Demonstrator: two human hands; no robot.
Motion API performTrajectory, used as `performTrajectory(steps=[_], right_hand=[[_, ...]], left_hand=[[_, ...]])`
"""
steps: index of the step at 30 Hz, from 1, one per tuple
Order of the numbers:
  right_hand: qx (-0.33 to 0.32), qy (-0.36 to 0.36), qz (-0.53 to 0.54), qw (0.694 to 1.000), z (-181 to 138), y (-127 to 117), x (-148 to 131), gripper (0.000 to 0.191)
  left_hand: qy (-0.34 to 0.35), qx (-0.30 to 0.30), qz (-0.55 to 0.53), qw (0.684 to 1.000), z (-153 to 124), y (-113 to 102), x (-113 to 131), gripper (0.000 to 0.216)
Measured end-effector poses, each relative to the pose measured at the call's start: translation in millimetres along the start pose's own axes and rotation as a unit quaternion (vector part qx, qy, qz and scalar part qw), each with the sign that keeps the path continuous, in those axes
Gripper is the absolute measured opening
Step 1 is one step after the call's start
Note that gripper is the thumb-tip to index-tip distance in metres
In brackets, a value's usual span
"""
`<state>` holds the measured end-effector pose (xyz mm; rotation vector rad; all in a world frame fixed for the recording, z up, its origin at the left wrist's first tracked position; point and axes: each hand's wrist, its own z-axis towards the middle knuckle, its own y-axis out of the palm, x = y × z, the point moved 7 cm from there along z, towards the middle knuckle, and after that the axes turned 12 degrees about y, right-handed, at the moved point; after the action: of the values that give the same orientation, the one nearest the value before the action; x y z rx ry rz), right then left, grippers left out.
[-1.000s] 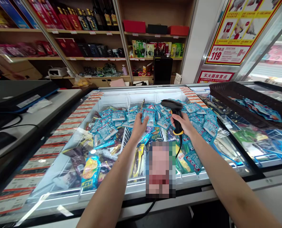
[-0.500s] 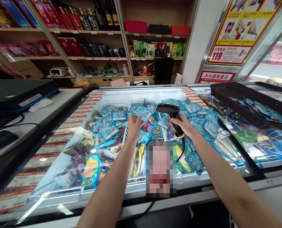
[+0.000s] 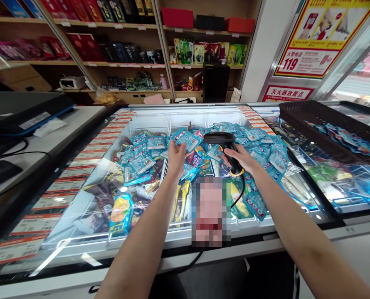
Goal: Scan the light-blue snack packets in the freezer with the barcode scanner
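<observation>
Left hand [image 3: 175, 157]: I pinch a blue packet [image 3: 185, 139] above the freezer [image 3: 185, 113].
Right hand [image 3: 239, 160]: I grip the scanner [image 3: 222, 141] beside it.

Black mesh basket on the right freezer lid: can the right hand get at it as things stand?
Probably not at once: the right hand grips the black barcode scanner; the black mesh basket lies unobstructed.

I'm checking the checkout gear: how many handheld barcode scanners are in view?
1. The black barcode scanner is in the right hand, over the open freezer, facing the blue packet in the left hand. Others may be hidden.
</observation>
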<state>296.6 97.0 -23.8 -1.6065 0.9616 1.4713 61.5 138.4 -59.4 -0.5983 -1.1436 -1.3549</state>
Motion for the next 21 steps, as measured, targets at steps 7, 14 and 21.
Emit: performTrajectory(steps=[7,14,21], right_hand=[[-0.005,0.008,-0.010,1.000,1.0,-1.3,2.5,0.043],[-0.020,0.002,-0.007,1.000,1.1,-0.5,2.2,0.039],[-0.025,0.002,0.000,1.000,-0.3,-0.5,1.7,0.038]], left_hand=[[0.000,-0.004,0.013,1.000,0.9,-0.4,-3.3,0.037],[0.013,-0.020,0.034,0.999,0.6,0.3,-2.8,0.033],[0.014,-0.022,0.038,0.999,0.6,0.2,-3.0,0.032]])
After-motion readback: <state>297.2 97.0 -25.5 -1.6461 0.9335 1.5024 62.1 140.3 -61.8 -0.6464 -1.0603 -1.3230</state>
